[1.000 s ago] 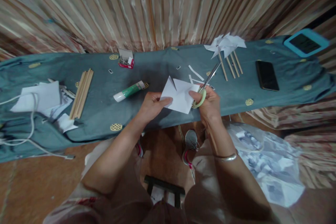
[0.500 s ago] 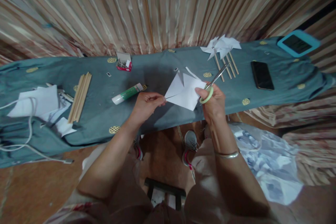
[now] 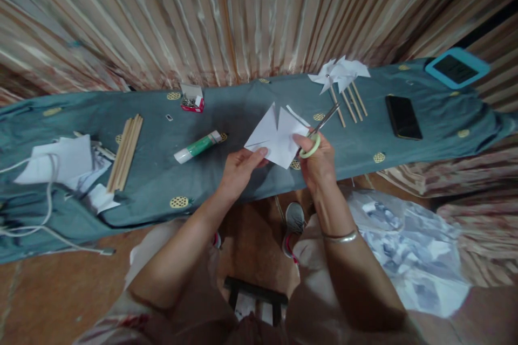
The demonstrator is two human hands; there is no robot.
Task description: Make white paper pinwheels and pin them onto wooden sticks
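Observation:
A white square of paper [image 3: 275,137] with slits cut in from its corners is held above the cloth-covered table. My left hand [image 3: 245,168] pinches its lower left edge, thumb on top. At the paper's right side my right hand [image 3: 318,159] grips it with the thumb, and the same hand carries scissors [image 3: 325,118] with pale green handles. The blades point up and to the right, away from the paper. Just behind the paper lies a thin white paper strip [image 3: 297,115]. A glue stick [image 3: 198,146] rests left of my left hand.
Paper pinwheels [image 3: 340,73] on wooden sticks lie at the back right, near a black phone [image 3: 403,117] and a blue-framed display [image 3: 457,68]. Leftward are a red box of pins [image 3: 192,101], several wooden sticks [image 3: 124,152], paper sheets [image 3: 75,156] and a white cable [image 3: 49,194]. A plastic bag [image 3: 408,248] sits below right.
My left hand has shifted from the paper's left corner to its lower left edge. The paper and my right hand with the scissors have moved slightly left.

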